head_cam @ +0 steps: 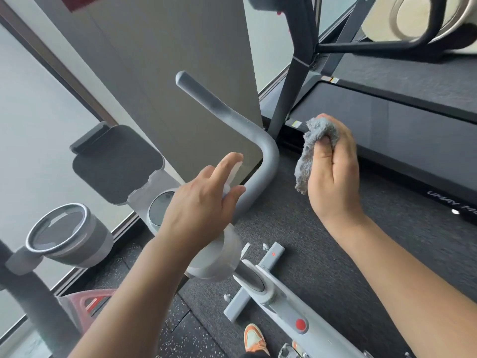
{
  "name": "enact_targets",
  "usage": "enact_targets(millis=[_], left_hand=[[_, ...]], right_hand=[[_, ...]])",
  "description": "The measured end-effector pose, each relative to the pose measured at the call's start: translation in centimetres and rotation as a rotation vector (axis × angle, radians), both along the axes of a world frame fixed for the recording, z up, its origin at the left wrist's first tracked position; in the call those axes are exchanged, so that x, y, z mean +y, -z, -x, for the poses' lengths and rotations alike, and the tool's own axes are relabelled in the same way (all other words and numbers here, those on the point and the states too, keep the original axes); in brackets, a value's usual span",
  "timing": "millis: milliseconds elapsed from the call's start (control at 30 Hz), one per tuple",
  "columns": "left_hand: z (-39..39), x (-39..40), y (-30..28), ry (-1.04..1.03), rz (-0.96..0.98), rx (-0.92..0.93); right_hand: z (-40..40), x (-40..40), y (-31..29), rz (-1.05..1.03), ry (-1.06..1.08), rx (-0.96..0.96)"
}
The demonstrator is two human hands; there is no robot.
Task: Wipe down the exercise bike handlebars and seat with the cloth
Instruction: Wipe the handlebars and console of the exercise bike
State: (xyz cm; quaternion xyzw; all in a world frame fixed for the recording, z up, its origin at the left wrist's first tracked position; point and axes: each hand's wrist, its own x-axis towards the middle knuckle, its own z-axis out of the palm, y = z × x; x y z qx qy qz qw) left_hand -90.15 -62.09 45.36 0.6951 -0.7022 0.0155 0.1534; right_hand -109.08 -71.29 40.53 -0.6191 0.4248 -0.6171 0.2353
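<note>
My right hand [333,174] bunches the fluffy grey cloth [313,151] in its fingers; my left hand [204,202] grips a translucent spray bottle [219,257] beside the curved grey handlebar [265,156].

Floor [322,244] (speckled) under treadmill [402,130]

Your left hand [204,200] hides most of the spray bottle [219,257]; the bottom edge cuts off your shoe [254,338].

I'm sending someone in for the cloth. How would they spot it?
Find the grey exercise bike handlebar curving up mid-scene. Just right of its bend, before the treadmill, the right hand holds the cloth: a crumpled, fluffy grey rag, the only soft thing there.
</note>
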Motion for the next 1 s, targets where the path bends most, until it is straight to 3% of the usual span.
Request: enact_targets(millis=[467,1000], left_hand=[[-0.9,0.9,0.0,-0.047,0.003,-0.037],[-1.2,1.3,-0.2,-0.05,0.004,-0.036]], right_hand=[[-1.3,0.0,0.1,0.105,-0.026,0.159],[-1.8,-1.0,0.3,0.082,-0.052,0.252]])
